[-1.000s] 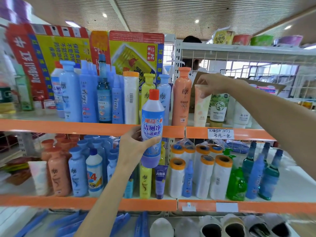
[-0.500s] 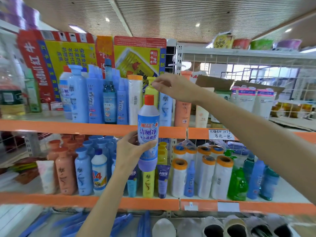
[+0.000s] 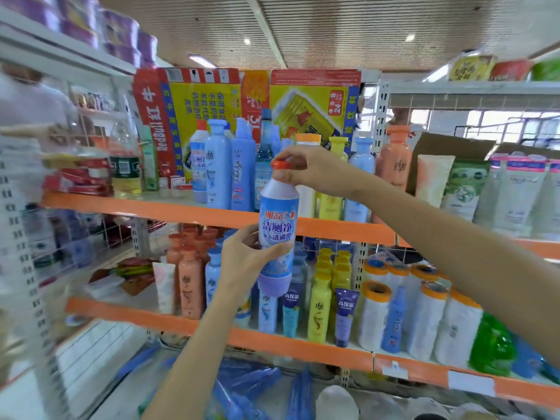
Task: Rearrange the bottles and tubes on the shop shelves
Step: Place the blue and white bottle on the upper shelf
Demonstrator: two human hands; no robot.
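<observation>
Now the left hand (image 3: 242, 253) is wrapped around the lower body of a blue and white cleaner bottle (image 3: 277, 228), holding it upright in front of the orange shelf edge (image 3: 181, 209). Above, the right hand (image 3: 306, 168) pinches the bottle's red cap (image 3: 280, 165), fingers closed over its top

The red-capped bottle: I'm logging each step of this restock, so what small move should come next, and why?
Probably lift the bottle toward the upper shelf. The left hand grips its body, the right hand pinches its cap, and a matching bottle stands there.
</observation>
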